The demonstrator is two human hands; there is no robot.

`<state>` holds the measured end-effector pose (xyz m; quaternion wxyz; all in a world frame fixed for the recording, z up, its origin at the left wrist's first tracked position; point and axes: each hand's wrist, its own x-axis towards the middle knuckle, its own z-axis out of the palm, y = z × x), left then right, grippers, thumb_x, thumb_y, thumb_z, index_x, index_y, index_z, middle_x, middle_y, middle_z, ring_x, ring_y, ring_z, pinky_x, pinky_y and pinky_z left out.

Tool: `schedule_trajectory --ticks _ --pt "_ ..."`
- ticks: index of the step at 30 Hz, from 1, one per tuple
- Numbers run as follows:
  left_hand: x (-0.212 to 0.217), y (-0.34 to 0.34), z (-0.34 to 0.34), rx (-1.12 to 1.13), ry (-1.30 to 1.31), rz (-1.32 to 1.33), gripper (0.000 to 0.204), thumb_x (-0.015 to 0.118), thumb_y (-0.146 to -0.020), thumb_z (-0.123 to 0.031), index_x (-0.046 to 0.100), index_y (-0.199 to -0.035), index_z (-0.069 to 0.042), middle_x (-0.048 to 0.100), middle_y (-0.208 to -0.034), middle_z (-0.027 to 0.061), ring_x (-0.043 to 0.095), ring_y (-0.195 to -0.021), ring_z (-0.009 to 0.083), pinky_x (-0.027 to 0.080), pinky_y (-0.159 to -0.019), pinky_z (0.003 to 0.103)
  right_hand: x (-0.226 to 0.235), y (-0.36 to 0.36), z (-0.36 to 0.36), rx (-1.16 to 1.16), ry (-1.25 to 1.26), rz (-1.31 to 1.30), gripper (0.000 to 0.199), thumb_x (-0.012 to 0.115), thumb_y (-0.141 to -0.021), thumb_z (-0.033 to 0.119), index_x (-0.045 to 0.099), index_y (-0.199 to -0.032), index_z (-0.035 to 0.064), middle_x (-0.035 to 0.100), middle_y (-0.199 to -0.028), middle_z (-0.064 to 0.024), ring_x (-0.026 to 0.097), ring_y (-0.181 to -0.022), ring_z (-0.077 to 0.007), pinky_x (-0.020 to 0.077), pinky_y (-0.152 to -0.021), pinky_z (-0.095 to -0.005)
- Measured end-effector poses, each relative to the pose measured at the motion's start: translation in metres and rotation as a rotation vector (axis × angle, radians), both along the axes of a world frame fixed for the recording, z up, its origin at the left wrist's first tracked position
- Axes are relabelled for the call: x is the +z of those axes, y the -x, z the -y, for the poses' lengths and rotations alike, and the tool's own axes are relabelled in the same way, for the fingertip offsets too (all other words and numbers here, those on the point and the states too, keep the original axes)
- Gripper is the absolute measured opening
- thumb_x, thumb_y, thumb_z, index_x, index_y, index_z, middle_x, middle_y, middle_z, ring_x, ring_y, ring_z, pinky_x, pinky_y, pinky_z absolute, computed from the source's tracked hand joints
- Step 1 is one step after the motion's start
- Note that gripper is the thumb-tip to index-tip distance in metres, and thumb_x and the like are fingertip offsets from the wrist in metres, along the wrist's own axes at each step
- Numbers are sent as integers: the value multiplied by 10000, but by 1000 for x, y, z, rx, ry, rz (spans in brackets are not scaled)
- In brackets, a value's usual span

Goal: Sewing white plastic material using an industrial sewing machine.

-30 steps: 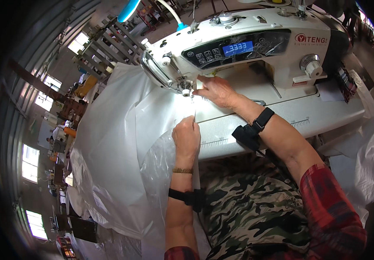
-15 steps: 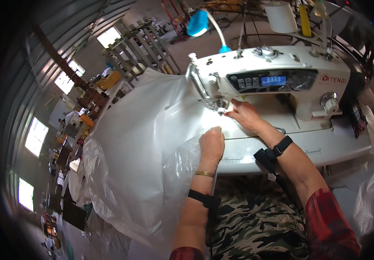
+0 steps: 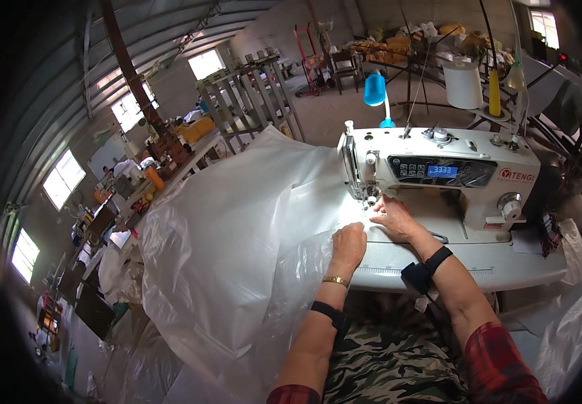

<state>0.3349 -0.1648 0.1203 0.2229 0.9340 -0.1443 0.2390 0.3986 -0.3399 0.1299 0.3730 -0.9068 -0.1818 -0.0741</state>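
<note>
A large sheet of white, translucent plastic [image 3: 223, 236] drapes over the left side of the sewing machine [image 3: 453, 151] bed and hangs down in folds. At its right edge, just in front of the needle area, my left hand [image 3: 349, 246] is closed on the sheet. My right hand [image 3: 399, 221] is close beside the needle and presser foot, with its thumb and fingers bent in toward them. What lies between those fingertips is too small and too brightly lit to make out. The machine's lamp light falls on the spot between both hands.
A blue lamp [image 3: 374, 89] on a bent stalk stands behind the machine. A white thread cone [image 3: 463, 85] and a yellow spool [image 3: 494, 93] are at the back right. A metal rack [image 3: 250, 94] stands beyond the sheet. More pale plastic [image 3: 570, 330] hangs at the lower right.
My view has tilted up and turned, so the machine and hands appear lower and further right. Both hands stay near the needle in much the same pose.
</note>
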Motion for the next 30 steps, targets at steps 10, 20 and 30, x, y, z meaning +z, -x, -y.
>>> schedule_trajectory --ticks 10,20,30 --pt "5 57 -10 -79 113 4 354 629 -815 -124 624 -1148 -5 649 -1053 250 620 -986 398 491 -852 480 -11 78 6 125 174 242 591 649 -880 307 475 -1346 -13 545 -1285 -224 477 -1236 -380 335 -1084 -448" --pt "-91 249 -77 82 445 -164 529 596 -872 -38 463 -1379 28 579 -1243 275 594 -1052 440 501 -865 430 18 132 3 291 121 696 292 722 -824 134 664 -1099 55 679 -1132 -92 592 -1138 -270 462 -951 -414" --pt "-130 347 -104 269 248 -265 129 591 -827 -31 650 -936 4 628 -877 198 609 -843 406 492 -709 461 -45 232 -96 885 363 697 319 684 -854 320 653 -1084 102 658 -1082 -39 556 -1170 -203 252 -1168 -507"
